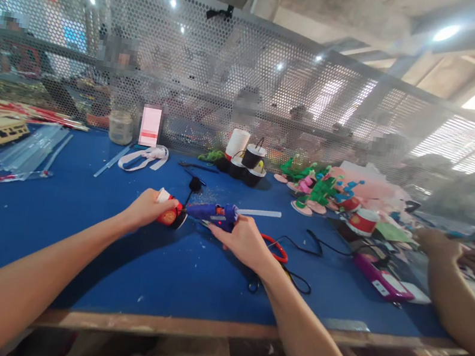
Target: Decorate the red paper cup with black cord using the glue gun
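My left hand [148, 207] is closed around a small red paper cup [169, 214] with a white part at its far end and a dark rim, tipped on its side above the table. A purple hot glue gun [213, 213] is gripped in my right hand [246, 237], its nozzle pointing left at the cup's rim. A clear glue stick [261, 213] sticks out of the gun's back, and a small red light shows on its body. Just behind the nozzle there is a black pompom [195, 184] on a dark stem; whether it joins the cup I cannot tell.
Small black and white cups [254, 156] stand at the back. Green figures [324, 189] and a red cup [363, 222] are to the right, near a magenta power strip [382, 278] with trailing cords. Glue sticks [32, 150] lie left. A co-worker's arms [452, 281] reach in at right.
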### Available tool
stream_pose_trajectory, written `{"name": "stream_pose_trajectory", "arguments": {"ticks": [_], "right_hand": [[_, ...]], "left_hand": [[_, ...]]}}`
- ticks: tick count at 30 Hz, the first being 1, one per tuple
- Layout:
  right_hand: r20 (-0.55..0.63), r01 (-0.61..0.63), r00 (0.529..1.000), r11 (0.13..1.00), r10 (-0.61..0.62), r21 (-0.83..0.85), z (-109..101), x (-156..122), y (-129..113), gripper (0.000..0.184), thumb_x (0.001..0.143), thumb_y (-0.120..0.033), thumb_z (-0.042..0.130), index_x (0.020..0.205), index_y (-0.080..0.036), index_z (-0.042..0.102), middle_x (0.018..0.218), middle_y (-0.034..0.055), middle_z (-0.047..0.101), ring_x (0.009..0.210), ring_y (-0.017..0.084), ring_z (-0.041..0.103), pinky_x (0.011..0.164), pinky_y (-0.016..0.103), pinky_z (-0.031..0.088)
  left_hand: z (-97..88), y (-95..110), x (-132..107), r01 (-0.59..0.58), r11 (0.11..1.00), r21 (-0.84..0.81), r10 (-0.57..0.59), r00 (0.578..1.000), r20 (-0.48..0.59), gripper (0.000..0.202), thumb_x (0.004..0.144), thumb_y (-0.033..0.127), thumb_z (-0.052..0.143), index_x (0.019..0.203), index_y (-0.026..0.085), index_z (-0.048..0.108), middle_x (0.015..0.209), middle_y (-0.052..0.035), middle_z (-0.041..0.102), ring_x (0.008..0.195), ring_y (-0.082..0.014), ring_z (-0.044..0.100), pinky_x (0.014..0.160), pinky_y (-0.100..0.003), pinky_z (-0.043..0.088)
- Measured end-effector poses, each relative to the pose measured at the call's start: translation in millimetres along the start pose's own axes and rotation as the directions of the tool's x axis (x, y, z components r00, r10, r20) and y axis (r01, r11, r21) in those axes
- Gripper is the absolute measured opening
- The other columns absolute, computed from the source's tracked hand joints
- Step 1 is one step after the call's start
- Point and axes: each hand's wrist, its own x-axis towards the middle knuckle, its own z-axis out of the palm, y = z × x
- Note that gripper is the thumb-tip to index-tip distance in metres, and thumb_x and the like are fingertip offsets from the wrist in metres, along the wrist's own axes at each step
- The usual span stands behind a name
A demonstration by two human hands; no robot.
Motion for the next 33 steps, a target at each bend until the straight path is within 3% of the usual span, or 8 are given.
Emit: {"name": "stream_pose_trajectory", "arguments": {"ticks": [10, 18, 33], "right_hand": [[0.008, 0.054, 0.999, 0.994, -0.053, -0.09, -0.9, -3.2, -3.3, 0.017, 0.072, -0.026, 0.054, 0.058, -0.017, 0.056, 0.039, -0.0026, 0.051, 0.042, 0.013, 0.051, 0.046, 0.022, 0.039], [-0.015, 0.065, 0.998, 0.99, -0.067, -0.125, -1.0, -1.8, -1.3, 0.015, 0.071, -0.025, 0.054, 0.061, -0.015, 0.058, 0.044, -0.0013, 0.053, 0.047, 0.014, 0.053, 0.048, 0.022, 0.039], [-0.017, 0.052, 0.998, 0.989, -0.055, -0.139, -2.0, -3.5, -4.6, 0.019, 0.071, -0.025, 0.054, 0.055, -0.017, 0.053, 0.041, -0.0014, 0.051, 0.045, 0.014, 0.053, 0.045, 0.022, 0.038]], "left_hand": [[0.4, 3.7, -2.5, 0.0, 1.0, 0.028, 0.0, 1.0, -0.02, 0.032, 0.058, 0.044, 0.055, 0.047, 0.017, 0.04, 0.044, 0.0069, 0.033, 0.045, -0.0072, 0.027, 0.046, -0.023, 0.016], [0.5, 1.2, -1.3, 0.016, 1.0, -0.002, -0.016, 1.0, -0.02, 0.031, 0.057, 0.044, 0.056, 0.051, 0.015, 0.048, 0.045, 0.006, 0.039, 0.045, -0.0077, 0.031, 0.046, -0.023, 0.019], [0.9, 2.1, -2.1, 0.012, 1.0, 0.022, -0.011, 1.0, -0.018, 0.031, 0.058, 0.044, 0.055, 0.05, 0.015, 0.046, 0.045, 0.0059, 0.037, 0.045, -0.0073, 0.03, 0.046, -0.023, 0.018]]}}
